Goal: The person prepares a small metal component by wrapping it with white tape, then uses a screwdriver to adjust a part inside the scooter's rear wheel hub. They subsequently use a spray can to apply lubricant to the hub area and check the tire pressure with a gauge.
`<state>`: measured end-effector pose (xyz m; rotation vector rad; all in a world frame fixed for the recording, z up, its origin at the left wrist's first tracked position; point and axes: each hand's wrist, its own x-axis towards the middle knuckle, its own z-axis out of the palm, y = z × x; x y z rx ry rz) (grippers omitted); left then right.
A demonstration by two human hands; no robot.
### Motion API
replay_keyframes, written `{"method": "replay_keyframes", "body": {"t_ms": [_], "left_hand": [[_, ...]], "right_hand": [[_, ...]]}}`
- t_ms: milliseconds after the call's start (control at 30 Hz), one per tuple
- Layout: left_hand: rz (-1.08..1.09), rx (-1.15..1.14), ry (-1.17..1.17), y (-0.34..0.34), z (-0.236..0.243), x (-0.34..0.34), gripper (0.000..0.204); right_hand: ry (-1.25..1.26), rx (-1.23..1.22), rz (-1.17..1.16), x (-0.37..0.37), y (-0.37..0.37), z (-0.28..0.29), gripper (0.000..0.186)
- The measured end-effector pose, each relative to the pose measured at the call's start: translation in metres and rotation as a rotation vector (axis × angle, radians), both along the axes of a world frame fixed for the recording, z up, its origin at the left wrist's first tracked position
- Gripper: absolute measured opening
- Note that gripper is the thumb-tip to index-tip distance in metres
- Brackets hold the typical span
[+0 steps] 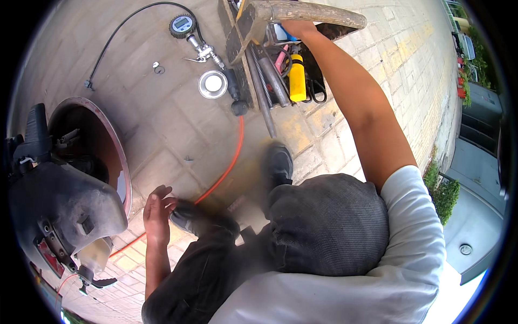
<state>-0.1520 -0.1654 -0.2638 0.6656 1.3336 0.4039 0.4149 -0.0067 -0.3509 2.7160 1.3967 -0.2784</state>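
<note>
My right hand [295, 27] reaches into a wooden toolbox [237, 29], under its curved wooden handle [313, 13]. Its fingers are hidden there, beside something blue and white. Around it in the box are a yellow bottle [297, 78], metal pipes [274, 81], a pink-handled tool [281, 58] and black cable loops. My left hand [157, 213] hangs beside my left leg, fingers loosely bent and apart, with nothing in it. Left of the toolbox, a digital tire inflator gauge [183, 25] with a black hose lies on the paving, joined to a red air hose [236, 151].
A round metal dish [213, 85] with a white middle sits by the gauge. To the left stand a large round tub [121, 146] with dark things inside and a scuffed black machine part [70, 197]. Small bits [157, 67] lie on the paving. A grey vehicle stands far right.
</note>
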Motion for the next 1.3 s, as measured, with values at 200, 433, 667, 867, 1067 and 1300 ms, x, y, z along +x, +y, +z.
{"method": "replay_keyframes", "body": {"t_ms": [200,433,667,867,1067,1300], "left_hand": [[0.047,0.012,0.021,-0.004,0.007,-0.003,0.051],[0.018,-0.01,0.015,0.001,0.006,0.005,0.052],[-0.014,-0.017,0.016,0.001,0.005,0.007,0.053],[0.029,0.006,0.038,-0.003,0.009,0.001,0.053],[-0.007,-0.025,-0.037,0.002,0.002,0.008,0.053],[0.012,-0.021,-0.002,0.0,0.001,0.005,0.052]], "right_hand": [[-0.04,-0.153,0.141,-0.01,-0.015,0.018,0.054],[0.055,-0.223,0.095,-0.009,-0.015,0.016,0.051],[0.033,-0.262,-0.165,-0.029,-0.004,0.01,0.035],[-0.076,-0.363,0.166,-0.028,0.001,0.028,0.041],[-0.144,-0.085,0.344,0.017,-0.017,-0.004,0.057],[-0.067,-0.224,0.069,-0.022,-0.033,0.043,0.035]]}}
